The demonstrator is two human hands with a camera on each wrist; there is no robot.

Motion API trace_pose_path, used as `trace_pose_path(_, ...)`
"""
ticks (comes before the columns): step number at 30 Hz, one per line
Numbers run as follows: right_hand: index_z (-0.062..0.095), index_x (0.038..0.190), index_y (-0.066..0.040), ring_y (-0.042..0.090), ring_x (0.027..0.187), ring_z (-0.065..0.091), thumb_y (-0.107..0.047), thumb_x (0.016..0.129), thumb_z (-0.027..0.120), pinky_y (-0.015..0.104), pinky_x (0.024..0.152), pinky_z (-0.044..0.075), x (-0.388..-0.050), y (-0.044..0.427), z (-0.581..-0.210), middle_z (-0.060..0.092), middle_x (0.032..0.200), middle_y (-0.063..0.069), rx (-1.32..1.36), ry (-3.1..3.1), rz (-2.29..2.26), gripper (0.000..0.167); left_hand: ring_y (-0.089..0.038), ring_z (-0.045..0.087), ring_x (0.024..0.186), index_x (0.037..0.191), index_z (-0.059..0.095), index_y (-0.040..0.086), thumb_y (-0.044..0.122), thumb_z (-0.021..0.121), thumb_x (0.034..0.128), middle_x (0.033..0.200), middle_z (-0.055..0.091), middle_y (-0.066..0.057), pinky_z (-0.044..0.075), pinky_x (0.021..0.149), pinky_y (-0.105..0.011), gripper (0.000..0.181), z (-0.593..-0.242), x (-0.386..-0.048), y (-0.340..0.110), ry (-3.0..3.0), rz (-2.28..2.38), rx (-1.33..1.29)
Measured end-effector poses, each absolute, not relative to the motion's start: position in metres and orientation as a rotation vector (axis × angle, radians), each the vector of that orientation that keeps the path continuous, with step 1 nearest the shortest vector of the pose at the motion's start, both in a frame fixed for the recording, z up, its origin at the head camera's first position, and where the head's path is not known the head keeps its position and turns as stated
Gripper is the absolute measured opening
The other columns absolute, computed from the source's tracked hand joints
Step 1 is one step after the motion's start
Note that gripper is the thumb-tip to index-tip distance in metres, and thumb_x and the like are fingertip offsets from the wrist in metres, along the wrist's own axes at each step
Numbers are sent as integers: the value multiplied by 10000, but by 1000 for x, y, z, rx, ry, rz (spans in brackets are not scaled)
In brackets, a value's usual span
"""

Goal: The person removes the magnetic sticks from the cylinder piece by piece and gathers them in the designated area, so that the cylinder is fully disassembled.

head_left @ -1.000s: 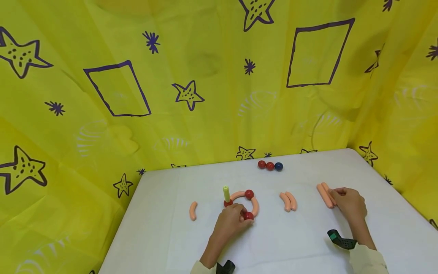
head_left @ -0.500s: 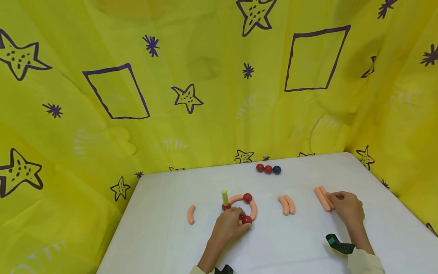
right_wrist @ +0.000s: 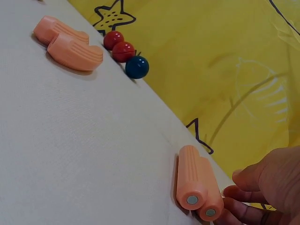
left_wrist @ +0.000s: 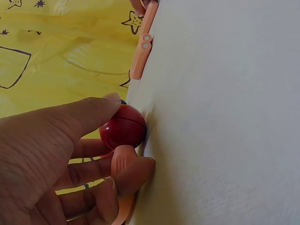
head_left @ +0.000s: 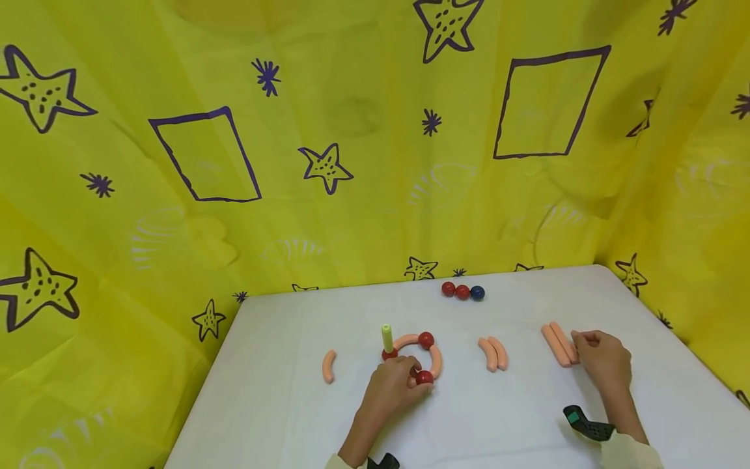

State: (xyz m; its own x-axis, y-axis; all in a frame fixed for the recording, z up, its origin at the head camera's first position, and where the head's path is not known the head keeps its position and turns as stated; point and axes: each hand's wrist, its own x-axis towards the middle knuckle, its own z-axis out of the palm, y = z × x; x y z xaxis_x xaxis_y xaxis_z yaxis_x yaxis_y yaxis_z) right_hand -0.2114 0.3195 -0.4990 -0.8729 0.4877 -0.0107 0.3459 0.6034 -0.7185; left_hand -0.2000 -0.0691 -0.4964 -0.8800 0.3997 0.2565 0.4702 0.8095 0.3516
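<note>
The white bench carries three balls near its far edge; from left edge to right, a lone rod, a ring, curved rods, straight rods.

Offered broadest free room on near part of white table, between left hand and right hand. Ran out, past gap between ring and curved pair of rods, at row of three balls. Passed right of that row, between curved pair and straight pair of rods, back to yellow curtain. Met green stick rising at ring's left side. Was blocked at ring's near side by left hand, right of straight pair by right hand.
</note>
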Motion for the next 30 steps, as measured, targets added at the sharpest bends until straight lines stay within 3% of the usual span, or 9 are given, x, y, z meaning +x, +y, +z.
trace_pose_path(6,598,1130,118,318,797,576,-312,1013,463,270,539,395,-213,319,-496,637,1012,313,-715,-2565,1104,465,-3,413,587,917,720,136,443,753,814,706,559,90,338,515,-146,326,-493,-199,-69,-2773,-586,-692)
trace_pose_path(10,626,1127,75,117,696,567,-324,1007,489,214,519,435,-215,311,-486,672,1021,270,-687,-2468,1149,438,-7,447,587,887,720,142,448,731,831,761,624,71,360,513,-150,311,-488,-198,-69,-2732,-568,-688)
trace_pose_path(13,653,1114,34,-64,621,496,-340,993,527,165,508,443,-216,300,-476,704,877,106,-621,-2392,1190,413,-16,474,580,866,715,148,426,722,841,795,660,68,391,519,-161,279,-482,-197,-70,-2696,-573,-687)
trace_pose_path(16,684,1064,6,-133,613,473,-333,975,573,154,510,438,-216,285,-465,658,758,-100,-476,-2338,1200,367,-20,481,583,852,713,155,398,710,853,807,683,67,411,548,-174,243,-476,-196,-71,-2674,-600,-684)
trace_pose_path(18,694,1038,-5,-127,635,497,-318,970,592,149,526,440,-216,272,-459,652,752,-123,-352,-2328,1199,337,-10,474,585,839,709,158,399,702,859,791,687,68,406,554,-168,242,-471,-196,-73,-2678,-627,-683)
trace_pose_path(24,690,1022,-5,-64,691,562,-255,977,598,180,565,471,-222,225,-449,714,898,146,-26,-2409,1197,270,3,419,502,704,647,165,383,707,865,597,567,102,342,461,-153,277,-463,-198,-86,-2825,-705,-641)
trace_pose_path(27,679,1049,-24,45,769,609,-258,979,598,193,624,491,-226,199,-450,713,938,143,98,-2504,1230,257,-1,391,418,631,601,152,337,704,872,499,467,111,297,403,-168,322,-464,-200,-97,-2921,-734,-555)
trace_pose_path(30,672,1072,-56,149,854,624,-260,966,620,217,692,505,-230,170,-453,711,963,90,242,-2601,1274,235,-28,407,373,621,569,120,306,716,868,475,459,81,290,383,-180,342,-467,-201,-108,-2960,-801,-419)
